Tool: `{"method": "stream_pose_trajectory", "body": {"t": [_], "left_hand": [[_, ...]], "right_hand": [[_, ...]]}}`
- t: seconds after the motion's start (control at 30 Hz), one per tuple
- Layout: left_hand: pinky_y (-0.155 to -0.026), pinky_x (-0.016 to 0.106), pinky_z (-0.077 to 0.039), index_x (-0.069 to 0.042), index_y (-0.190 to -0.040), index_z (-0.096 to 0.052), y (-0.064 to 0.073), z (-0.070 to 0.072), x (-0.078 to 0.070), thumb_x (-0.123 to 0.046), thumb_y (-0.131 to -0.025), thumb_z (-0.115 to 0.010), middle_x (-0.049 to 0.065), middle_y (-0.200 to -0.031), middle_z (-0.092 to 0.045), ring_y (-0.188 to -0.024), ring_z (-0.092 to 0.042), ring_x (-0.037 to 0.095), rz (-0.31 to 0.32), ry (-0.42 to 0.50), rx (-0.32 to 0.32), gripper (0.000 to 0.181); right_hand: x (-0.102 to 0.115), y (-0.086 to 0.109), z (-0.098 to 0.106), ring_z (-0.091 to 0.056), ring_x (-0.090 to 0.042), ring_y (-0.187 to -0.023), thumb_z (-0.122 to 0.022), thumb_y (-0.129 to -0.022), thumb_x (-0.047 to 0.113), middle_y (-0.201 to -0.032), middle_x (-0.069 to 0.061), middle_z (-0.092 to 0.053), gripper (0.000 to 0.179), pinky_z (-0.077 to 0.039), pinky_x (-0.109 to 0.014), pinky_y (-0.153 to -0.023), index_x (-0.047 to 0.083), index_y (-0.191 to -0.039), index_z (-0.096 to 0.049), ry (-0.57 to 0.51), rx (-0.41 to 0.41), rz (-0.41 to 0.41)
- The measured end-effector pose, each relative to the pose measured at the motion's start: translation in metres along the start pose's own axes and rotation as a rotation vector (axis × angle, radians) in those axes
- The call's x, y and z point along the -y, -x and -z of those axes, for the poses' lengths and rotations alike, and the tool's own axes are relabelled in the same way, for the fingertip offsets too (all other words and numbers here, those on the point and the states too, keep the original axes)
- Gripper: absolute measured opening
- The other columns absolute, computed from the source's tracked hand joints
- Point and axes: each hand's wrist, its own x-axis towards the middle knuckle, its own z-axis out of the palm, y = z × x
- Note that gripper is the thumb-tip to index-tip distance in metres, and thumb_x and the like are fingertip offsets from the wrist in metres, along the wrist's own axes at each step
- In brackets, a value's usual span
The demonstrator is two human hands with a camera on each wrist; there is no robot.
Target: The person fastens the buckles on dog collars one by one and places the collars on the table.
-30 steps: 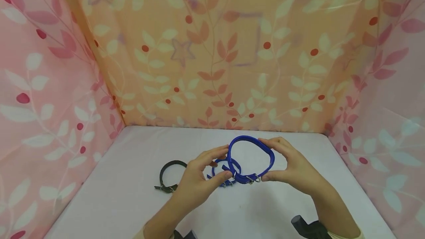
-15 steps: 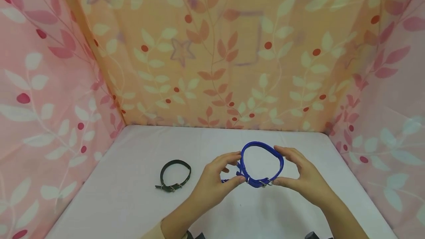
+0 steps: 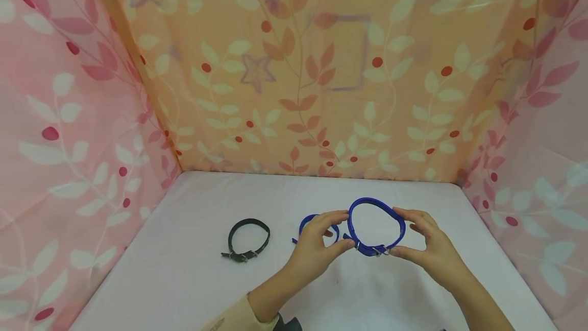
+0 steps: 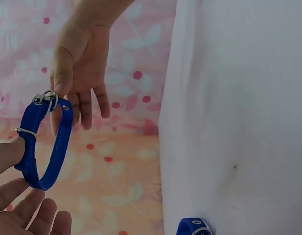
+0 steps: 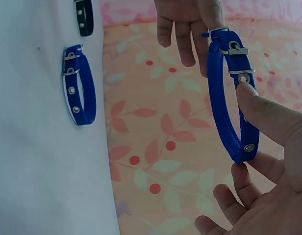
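Both hands hold up a blue buckled collar (image 3: pixel 371 251) above the table, its loop facing the head camera. On its left side, my left hand (image 3: pixel 314 246) pinches it between thumb and fingers. My right hand (image 3: pixel 434 252) grips the opposite side the same way. Metal eyelets show along the collar (image 5: pixel 217 98) in the right wrist view, with the buckle and D-ring at its top. A second blue collar (image 3: pixel 305 220) lies on the table behind my left hand, partly hidden by it. Farther left, a dark green-black collar (image 3: pixel 241 258) rests flat with its buckle fastened.
The table (image 3: pixel 184 280) has a white cover. Flower-patterned curtains stand around it: an orange one (image 3: pixel 294 65) at the back and pink ones (image 3: pixel 82 167) at the sides.
Both hands have moved right and slightly down with the blue collar. The dark collar, partly covered by the left hand at first, is now fully in view. The view has shifted slightly.
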Motion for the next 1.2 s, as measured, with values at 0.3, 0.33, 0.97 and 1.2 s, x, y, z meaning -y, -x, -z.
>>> {"method": "stream_pose_trajectory", "body": {"t": [0.3, 0.33, 0.97, 1.2], "left_hand": [[-0.097, 0.029, -0.054, -0.033, -0.135, -0.065, -0.012, -0.007, 0.004, -0.034, -0.088, -0.081, -0.018, -0.137, -0.060, -0.125, -0.053, 0.004, 0.016, -0.061, 0.024, 0.049], [-0.097, 0.030, -0.054, -0.033, -0.135, -0.065, -0.013, -0.008, 0.005, -0.034, -0.088, -0.081, -0.018, -0.138, -0.060, -0.125, -0.053, 0.004, 0.024, -0.068, 0.023, 0.050], [-0.108, 0.034, -0.049, -0.032, -0.136, -0.064, -0.035, -0.030, 0.025, -0.033, -0.088, -0.082, -0.017, -0.139, -0.060, -0.134, -0.051, 0.009, 0.126, -0.133, 0.035, 0.051], [-0.108, 0.040, -0.049, -0.028, -0.134, -0.066, -0.041, -0.041, 0.032, -0.030, -0.089, -0.082, -0.011, -0.137, -0.063, -0.132, -0.054, 0.015, 0.162, -0.146, 0.045, 0.049]], "right_hand": [[-0.011, -0.004, 0.002, -0.048, -0.024, -0.131, -0.088, -0.081, 0.033, -0.144, -0.006, -0.052, 0.083, -0.046, -0.018, -0.100, 0.023, -0.152, -0.048, 0.009, 0.012, -0.021], [-0.012, -0.004, 0.002, -0.049, -0.028, -0.131, -0.088, -0.081, 0.034, -0.144, -0.007, -0.052, 0.083, -0.047, -0.022, -0.101, 0.022, -0.153, -0.048, 0.008, 0.016, -0.024], [-0.039, -0.013, -0.011, -0.047, -0.036, -0.133, -0.086, -0.083, 0.031, -0.145, -0.014, -0.051, 0.086, -0.037, -0.070, -0.108, 0.010, -0.154, -0.043, -0.100, 0.036, -0.086], [-0.053, -0.014, -0.016, -0.048, -0.038, -0.132, -0.087, -0.083, 0.031, -0.143, -0.017, -0.052, 0.086, -0.037, -0.071, -0.106, 0.007, -0.153, -0.043, -0.107, 0.038, -0.107]]}}
